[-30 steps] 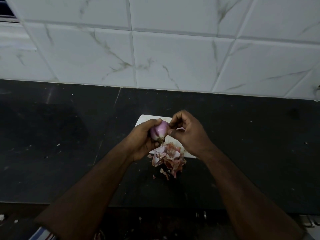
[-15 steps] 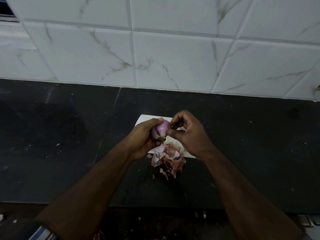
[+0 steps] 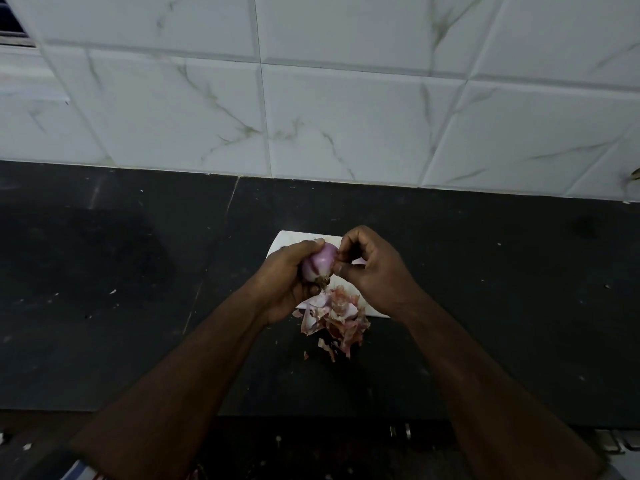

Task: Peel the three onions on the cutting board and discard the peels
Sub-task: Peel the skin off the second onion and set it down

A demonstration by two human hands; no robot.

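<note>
The left hand (image 3: 289,282) held the onion (image 3: 319,266) in a curled grip above the cutting board (image 3: 287,239), while the right hand (image 3: 372,271) pinched at skin near its top. A heap of peels (image 3: 336,318) lay at the board's near edge, spilling onto the tabletop (image 3: 121,289). Pulling the pinched skin down toward the root in one strip, turning the onion as it freed, would likely work best.

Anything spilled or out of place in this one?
Yes: the peel pile spills off the cutting board's near edge onto the black counter, with loose scraps nearer the camera. Otherwise nothing stands out.
</note>
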